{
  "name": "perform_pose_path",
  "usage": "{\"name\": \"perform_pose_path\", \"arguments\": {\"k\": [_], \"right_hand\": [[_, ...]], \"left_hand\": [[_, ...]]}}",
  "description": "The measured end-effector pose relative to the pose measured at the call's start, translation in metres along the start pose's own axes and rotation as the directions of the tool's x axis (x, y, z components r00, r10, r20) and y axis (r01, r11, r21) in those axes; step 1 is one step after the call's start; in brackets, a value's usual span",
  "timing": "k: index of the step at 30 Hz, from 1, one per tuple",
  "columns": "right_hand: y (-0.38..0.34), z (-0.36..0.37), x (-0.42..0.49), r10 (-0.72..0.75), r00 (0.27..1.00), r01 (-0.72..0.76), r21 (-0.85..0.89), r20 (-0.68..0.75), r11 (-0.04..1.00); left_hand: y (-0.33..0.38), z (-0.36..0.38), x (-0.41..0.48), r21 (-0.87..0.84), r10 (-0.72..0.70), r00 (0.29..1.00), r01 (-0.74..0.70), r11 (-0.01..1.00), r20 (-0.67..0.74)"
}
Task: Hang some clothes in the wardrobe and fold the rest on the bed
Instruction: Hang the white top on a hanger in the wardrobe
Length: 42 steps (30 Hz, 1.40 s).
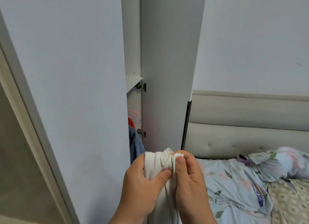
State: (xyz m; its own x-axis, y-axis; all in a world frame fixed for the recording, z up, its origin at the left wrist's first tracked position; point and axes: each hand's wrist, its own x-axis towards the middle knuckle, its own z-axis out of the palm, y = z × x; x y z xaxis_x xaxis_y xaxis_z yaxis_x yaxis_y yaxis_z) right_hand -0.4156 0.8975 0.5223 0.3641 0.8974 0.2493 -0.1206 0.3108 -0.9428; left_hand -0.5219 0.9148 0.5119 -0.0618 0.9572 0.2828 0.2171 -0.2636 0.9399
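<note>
A white garment (160, 163) is bunched between both my hands in front of the wardrobe and hangs down out of view. My left hand (142, 185) grips its gathered folds, thumb pressed against the cloth. My right hand (189, 178) pinches the top of the bunch between thumb and fingers. The wardrobe (75, 73) stands just ahead, its right door (168, 73) swung open towards me. In the narrow gap hang pink and purple hangers (133, 116), a red garment (131, 122) and a blue denim garment (136, 143). The bed (234, 187) lies to the right.
A flowered pillow (280, 163) and a patterned cover (291, 202) lie on the bed below a padded beige headboard (247, 126). A white shelf (133, 82) sits inside the wardrobe. A pale door frame (25, 123) runs down the left.
</note>
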Motion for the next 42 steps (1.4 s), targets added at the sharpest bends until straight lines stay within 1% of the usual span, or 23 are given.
{"name": "perform_pose_path", "arguments": {"k": [3, 5, 8, 13, 18, 21, 25, 28, 31, 33, 34, 36, 40, 42], "right_hand": [[0.006, 0.011, 0.025, -0.026, 0.999, 0.025, -0.029, -0.045, 0.999], [0.009, 0.019, 0.039, -0.031, 0.998, 0.029, -0.035, -0.046, 0.999], [0.017, 0.031, 0.058, 0.004, 0.999, -0.005, -0.015, -0.038, 1.0], [0.034, 0.055, 0.094, 0.063, 0.998, -0.063, 0.005, -0.024, 0.998], [0.056, 0.081, 0.145, 0.094, 0.995, -0.095, 0.02, 0.037, 0.995], [0.079, 0.088, 0.183, 0.107, 0.991, -0.107, -0.004, 0.081, 0.994], [0.112, 0.091, 0.235, 0.13, 0.979, -0.125, -0.04, 0.155, 0.991], [0.139, 0.093, 0.286, 0.168, 0.958, -0.16, -0.051, 0.233, 0.986], [0.159, 0.096, 0.339, 0.22, 0.914, -0.232, -0.005, 0.342, 0.973], [0.171, 0.098, 0.367, 0.251, 0.88, -0.287, 0.031, 0.403, 0.957], [0.18, 0.099, 0.379, 0.252, 0.87, -0.291, 0.028, 0.424, 0.956], [0.197, 0.102, 0.399, 0.253, 0.852, -0.298, 0.028, 0.458, 0.954], [0.228, 0.11, 0.429, 0.258, 0.815, -0.308, 0.011, 0.518, 0.951], [0.242, 0.112, 0.447, 0.289, 0.781, -0.327, -0.032, 0.554, 0.945]], "left_hand": [[-0.008, 0.001, 0.028, -0.044, 0.009, 1.0, -0.01, 0.999, -0.024], [-0.011, 0.002, 0.044, -0.105, 0.022, 0.999, -0.026, 0.994, -0.044], [-0.017, 0.002, 0.065, -0.192, 0.036, 0.996, -0.05, 0.98, -0.075], [-0.03, 0.001, 0.107, -0.158, 0.066, 0.991, -0.085, 0.984, -0.12], [-0.046, 0.005, 0.157, -0.162, 0.075, 0.967, -0.117, 0.98, -0.245], [-0.066, 0.018, 0.189, -0.173, 0.027, 0.95, -0.084, 0.981, -0.31], [-0.091, 0.038, 0.223, -0.198, -0.032, 0.935, -0.042, 0.979, -0.354], [-0.106, 0.059, 0.258, -0.253, -0.058, 0.939, -0.032, 0.967, -0.338], [-0.125, 0.073, 0.297, -0.167, -0.035, 0.938, -0.024, 0.986, -0.344], [-0.144, 0.081, 0.319, -0.135, -0.067, 0.932, 0.02, 0.991, -0.356], [-0.15, 0.086, 0.329, -0.116, -0.085, 0.927, 0.045, 0.992, -0.366], [-0.162, 0.093, 0.347, -0.079, -0.118, 0.904, 0.094, 0.992, -0.41], [-0.182, 0.106, 0.377, -0.094, -0.15, 0.861, 0.119, 0.988, -0.487], [-0.193, 0.11, 0.389, -0.102, -0.17, 0.84, 0.137, 0.985, -0.515]]}}
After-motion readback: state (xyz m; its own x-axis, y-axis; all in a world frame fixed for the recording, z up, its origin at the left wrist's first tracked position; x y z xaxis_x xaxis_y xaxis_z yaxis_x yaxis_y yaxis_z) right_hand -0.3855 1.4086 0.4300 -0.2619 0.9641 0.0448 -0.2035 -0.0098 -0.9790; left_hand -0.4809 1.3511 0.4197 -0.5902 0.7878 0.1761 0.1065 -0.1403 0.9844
